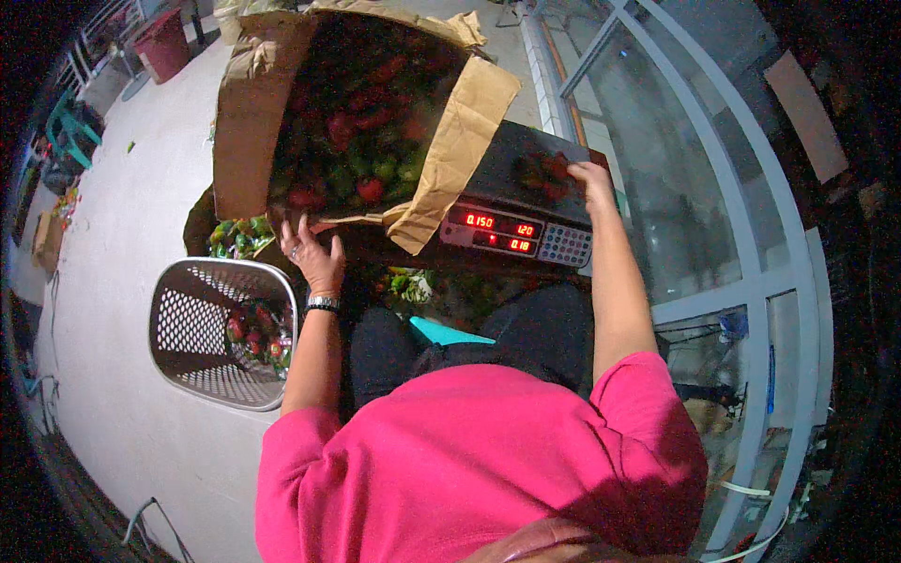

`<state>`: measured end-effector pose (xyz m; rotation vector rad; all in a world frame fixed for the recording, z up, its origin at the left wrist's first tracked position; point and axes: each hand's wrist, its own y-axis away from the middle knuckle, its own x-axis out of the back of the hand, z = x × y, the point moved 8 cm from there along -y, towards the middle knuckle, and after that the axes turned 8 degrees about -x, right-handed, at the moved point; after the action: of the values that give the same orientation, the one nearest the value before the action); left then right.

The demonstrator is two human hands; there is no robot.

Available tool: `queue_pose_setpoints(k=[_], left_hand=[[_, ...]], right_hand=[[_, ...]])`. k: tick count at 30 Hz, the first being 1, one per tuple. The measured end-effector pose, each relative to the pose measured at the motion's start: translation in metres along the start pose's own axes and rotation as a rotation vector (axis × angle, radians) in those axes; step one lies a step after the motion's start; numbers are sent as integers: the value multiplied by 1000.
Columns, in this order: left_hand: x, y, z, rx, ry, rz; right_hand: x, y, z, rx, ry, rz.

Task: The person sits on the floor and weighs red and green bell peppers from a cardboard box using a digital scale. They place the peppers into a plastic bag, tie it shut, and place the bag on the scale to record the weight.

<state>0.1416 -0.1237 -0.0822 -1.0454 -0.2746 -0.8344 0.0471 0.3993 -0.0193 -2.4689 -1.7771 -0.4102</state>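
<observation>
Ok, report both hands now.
Left hand: open, at the near edge of the cardboard box.
Right hand: at reddish produce on the scale; grip unclear.

Produce (352, 131) in carton (249, 131), scale (492, 230) right of it — basket (195, 328) in front, leftward

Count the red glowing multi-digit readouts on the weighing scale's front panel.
3, all on the scale's grey rectangular panel: the upper-left red readout, the upper-right red readout, and the lower-right red readout just beneath it. None appears hidden.

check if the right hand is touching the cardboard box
Apart. The head view shows the dark top of the scale between the right hand and the nearest flap of the cardboard box.
</observation>
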Motion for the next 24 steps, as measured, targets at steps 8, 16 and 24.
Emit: queue_pose_setpoints(k=[8,16,24], left_hand=[[0,2,1,-3,39,-37],[-3,3,-2,-52,-33,2],[-41,24,-90,191,-260,-88]], right_hand=[[3,-28,17,150,355,187],[65,116,18,138,207,588],[70,221,136,-130,184,639]])
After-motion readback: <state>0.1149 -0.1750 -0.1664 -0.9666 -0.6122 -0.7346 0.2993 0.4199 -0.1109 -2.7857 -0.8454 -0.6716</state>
